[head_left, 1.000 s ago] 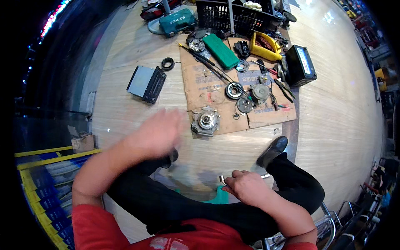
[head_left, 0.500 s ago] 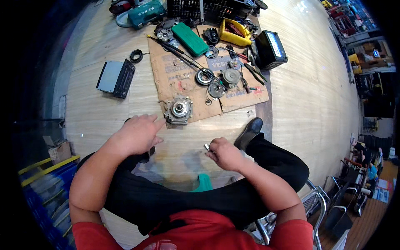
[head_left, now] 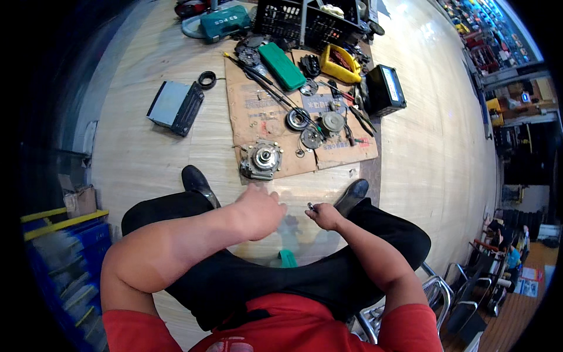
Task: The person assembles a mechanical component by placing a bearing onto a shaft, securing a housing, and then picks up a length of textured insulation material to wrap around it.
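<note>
My right hand [head_left: 324, 216] is closed on a small shiny metal piece [head_left: 311, 206], whose end pokes out past the fingertips; its kind does not show. To its left, my left hand [head_left: 262, 211] hovers above the floor with fingers loosely bent and partly apart, nothing visible in them. Just beyond it, a round metal housing with a central shaft [head_left: 264, 159] sits at the near left corner of a flattened cardboard sheet [head_left: 246, 120]. Farther on lie a black-rimmed ring [head_left: 297, 119], a round disc plate [head_left: 311, 138] and a cylindrical metal part [head_left: 332, 124].
On the cardboard are a green case [head_left: 282, 66], a yellow container [head_left: 340, 63] and pliers [head_left: 363, 120]. A black battery [head_left: 385, 90] stands right; a car radio unit [head_left: 176, 108] lies left. A black crate [head_left: 281, 22] is at the back. My shoes [head_left: 198, 183] flank the work.
My left hand has moved right, from beside the metal housing to just in front of it, closer to my right hand. The right hand keeps its small metal piece. The view has shifted slightly.
</note>
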Tool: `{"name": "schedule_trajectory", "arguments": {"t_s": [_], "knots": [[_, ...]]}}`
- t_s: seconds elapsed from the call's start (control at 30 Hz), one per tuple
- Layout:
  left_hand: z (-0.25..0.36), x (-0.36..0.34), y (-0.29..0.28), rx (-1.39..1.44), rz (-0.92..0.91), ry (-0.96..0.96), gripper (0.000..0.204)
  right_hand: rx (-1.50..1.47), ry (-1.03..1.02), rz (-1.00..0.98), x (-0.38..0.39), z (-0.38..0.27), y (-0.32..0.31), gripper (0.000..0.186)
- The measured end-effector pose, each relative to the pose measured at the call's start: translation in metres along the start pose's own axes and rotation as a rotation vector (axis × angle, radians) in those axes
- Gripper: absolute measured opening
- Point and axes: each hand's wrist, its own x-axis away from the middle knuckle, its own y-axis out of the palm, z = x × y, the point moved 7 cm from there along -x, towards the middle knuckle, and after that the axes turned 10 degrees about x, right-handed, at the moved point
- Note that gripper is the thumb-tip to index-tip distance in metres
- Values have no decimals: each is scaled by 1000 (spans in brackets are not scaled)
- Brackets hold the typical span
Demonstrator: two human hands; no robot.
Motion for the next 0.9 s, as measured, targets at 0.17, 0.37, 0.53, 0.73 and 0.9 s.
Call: {"name": "schedule_trajectory", "arguments": {"t_s": [0.17, 0.37, 0.53, 0.73, 0.9], "knots": [[5, 1, -8, 1, 53, 19, 35, -75, 89, -38, 2, -22, -14, 44], [9, -1, -27, -4, 74, 30, 34, -8, -94, 17, -9, -42, -2, 43], [15, -6, -29, -64, 59, 32, 33, -99, -180, 122, -26, -41, 17, 36], [9, -13, -25, 21, 47, 23, 31, -153, -83, 89, -33, -37, -11, 38], [8, -7, -22, -23, 5, 49, 27, -202, -24, 86, -33, -45, -22, 41]]}}
